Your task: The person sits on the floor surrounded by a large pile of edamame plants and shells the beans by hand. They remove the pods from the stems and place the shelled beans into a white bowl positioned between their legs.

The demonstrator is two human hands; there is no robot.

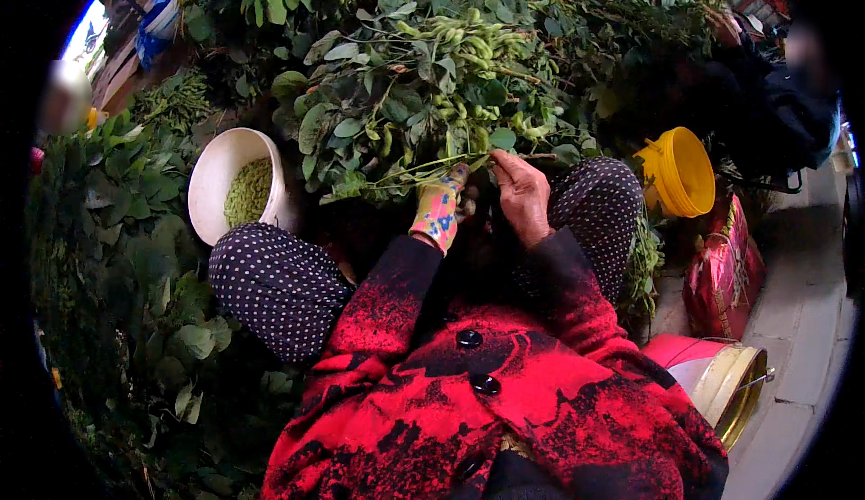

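A big heap of leafy bean plants (432, 59) with green pods fills the space in front of my knees. My left hand (440, 207), in a patterned yellow and pink glove, grips thin stems of a bean plant (396, 171). My bare right hand (523, 198) pinches the same stems close to the heap. Both hands sit between my knees, which are covered in dark dotted trousers. My red and black coat sleeves lead up to the hands.
A white bucket (216, 171) with picked green pods stands at my left knee. A yellow bucket (680, 171) lies tipped at the right, with a red bag (725, 270) and a round metal-rimmed container (730, 383) below it. More leafy stalks (117, 257) lie on the left. A person in dark clothes (775, 104) sits far right.
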